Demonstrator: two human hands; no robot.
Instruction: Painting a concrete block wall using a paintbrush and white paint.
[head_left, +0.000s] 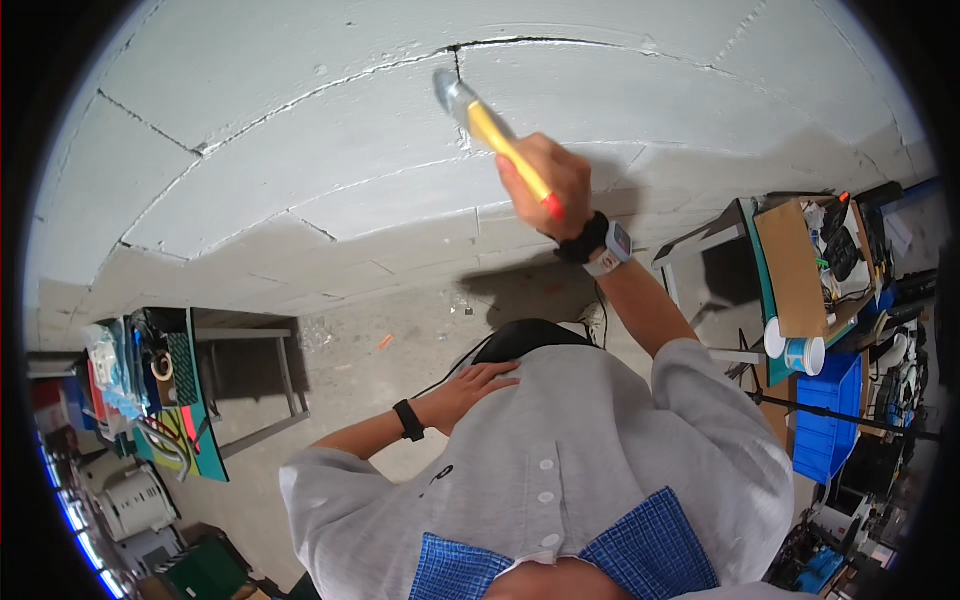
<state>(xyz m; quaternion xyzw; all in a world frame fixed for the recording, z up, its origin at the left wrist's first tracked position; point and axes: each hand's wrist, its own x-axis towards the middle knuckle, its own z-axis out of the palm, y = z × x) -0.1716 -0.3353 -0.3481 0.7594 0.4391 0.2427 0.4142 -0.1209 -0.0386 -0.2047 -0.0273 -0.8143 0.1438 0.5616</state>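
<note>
My right hand (556, 180) is closed round a paintbrush (490, 128) with a yellow handle and a red end. The brush slants up and left, and its pale bristles, a little blurred, are at the block wall (320, 140) just beside a dark upright joint. I cannot tell if they press on the wall. The wall's upper part looks wet and pale, with a darker grey band below. My left hand (468, 398) lies with its fingers stretched out against the front of my grey shirt (500, 450), holding nothing.
At the left stands a table (205, 410) with bags, tape and cables. On the right, a second table bears a cardboard box (790, 270) of loose items and a white tub (803, 356), with a blue crate (828, 415) nearby. Small scraps (386, 341) lie on the concrete floor.
</note>
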